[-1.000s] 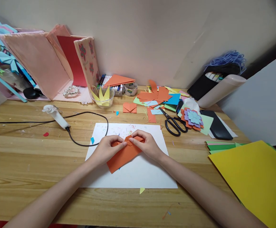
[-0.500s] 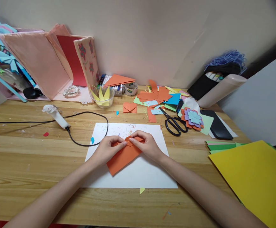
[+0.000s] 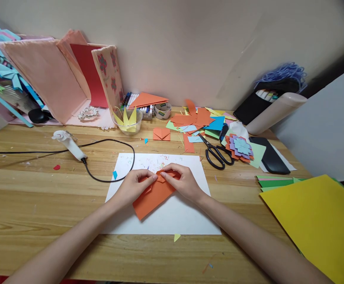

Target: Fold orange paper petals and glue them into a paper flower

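Both hands pinch the upper edge of a folded orange paper (image 3: 153,200), which lies tilted over a white sheet (image 3: 189,219). My left hand (image 3: 136,184) grips it near the upper left, thumb and forefinger closed on a fold. Close beside it, my right hand (image 3: 181,180) holds the upper right part between thumb and fingers. A small folded flap shows between the two thumbs. Parts of the paper's top edge are hidden behind the fingers. Beyond the sheet lies a small orange paper envelope (image 3: 161,134).
Black-handled scissors (image 3: 217,154) lie by a heap of paper scraps (image 3: 194,118) and a layered paper flower (image 3: 240,146). A white glue gun (image 3: 68,145) trails its cord onto the sheet's left corner. Yellow paper (image 3: 316,221) lies at right; a clear bowl (image 3: 130,126) stands behind.
The hands stay almost in place. The left thumb has shifted slightly, and a raised fold now shows beside it on the orange paper.
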A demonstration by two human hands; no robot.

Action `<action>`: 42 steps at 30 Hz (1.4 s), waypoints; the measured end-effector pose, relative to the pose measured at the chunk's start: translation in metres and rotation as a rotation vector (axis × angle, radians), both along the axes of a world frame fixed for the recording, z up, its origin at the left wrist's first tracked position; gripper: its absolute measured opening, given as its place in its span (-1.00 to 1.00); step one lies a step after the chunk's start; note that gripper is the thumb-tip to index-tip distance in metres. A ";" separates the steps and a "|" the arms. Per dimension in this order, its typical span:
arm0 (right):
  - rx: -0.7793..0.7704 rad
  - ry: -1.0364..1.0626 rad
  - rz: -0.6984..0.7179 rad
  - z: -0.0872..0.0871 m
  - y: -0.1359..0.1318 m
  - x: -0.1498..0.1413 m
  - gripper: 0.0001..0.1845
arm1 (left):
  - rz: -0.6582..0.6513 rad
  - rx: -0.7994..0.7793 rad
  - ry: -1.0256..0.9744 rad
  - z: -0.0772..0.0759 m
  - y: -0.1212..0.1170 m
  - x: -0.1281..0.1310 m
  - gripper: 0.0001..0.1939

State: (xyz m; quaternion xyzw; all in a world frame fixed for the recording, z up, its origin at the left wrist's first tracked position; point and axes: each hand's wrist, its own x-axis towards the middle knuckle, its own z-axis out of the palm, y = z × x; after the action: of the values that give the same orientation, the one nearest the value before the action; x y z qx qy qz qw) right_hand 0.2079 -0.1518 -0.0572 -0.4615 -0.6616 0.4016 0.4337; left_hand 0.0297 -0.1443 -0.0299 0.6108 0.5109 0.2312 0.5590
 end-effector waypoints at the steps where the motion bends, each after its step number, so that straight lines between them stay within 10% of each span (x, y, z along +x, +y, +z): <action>1: 0.015 -0.010 -0.006 0.000 0.000 0.000 -0.92 | -0.003 -0.002 -0.003 0.000 0.000 0.000 -0.66; 18: 0.657 -0.407 -0.016 -0.003 -0.006 0.002 -0.78 | 0.007 0.004 -0.017 0.001 0.000 0.000 -0.66; 31: 0.858 -0.724 0.075 -0.003 -0.006 0.005 -0.73 | -0.021 0.020 -0.032 -0.003 0.000 -0.003 -0.69; 35: 0.762 -0.580 0.079 -0.004 -0.007 0.002 -0.79 | -0.001 0.008 -0.040 -0.003 0.001 -0.002 -0.67; 42: 0.125 -0.175 -0.043 0.003 -0.005 0.001 -0.88 | 0.078 0.140 -0.006 0.000 0.000 -0.002 -0.68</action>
State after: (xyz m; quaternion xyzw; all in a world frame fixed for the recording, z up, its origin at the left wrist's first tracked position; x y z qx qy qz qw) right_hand 0.2087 -0.1565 -0.0542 -0.4812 -0.7106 0.3081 0.4106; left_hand 0.0277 -0.1441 -0.0297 0.6273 0.5152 0.2900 0.5069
